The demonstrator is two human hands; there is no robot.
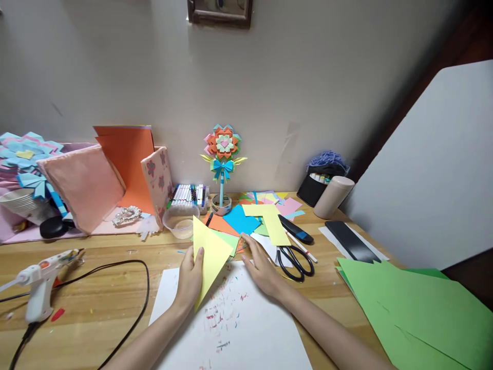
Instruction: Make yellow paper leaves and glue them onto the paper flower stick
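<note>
My left hand [192, 275] grips a yellow paper triangle [211, 254], thumb on its front face and fingers behind. The triangle is held up over a white sheet [246, 329] marked with coloured specks. My right hand [262, 264] hovers at the far edge of that sheet, fingers apart and nothing seen in them. Beside it lie black-handled scissors [296, 263], their blades hidden under a yellow L-shaped paper piece [271, 221]. Blue paper [242, 220] and other coloured scraps spread just beyond both hands.
A glue gun [40, 282] with a black cord lies left. A paper flower [224, 144] stands in a tape roll [221, 204] near markers [188, 195] and a plastic bowl [181, 226]. At right are green sheets [416, 308], a phone [352, 241] and a beige cylinder [334, 197].
</note>
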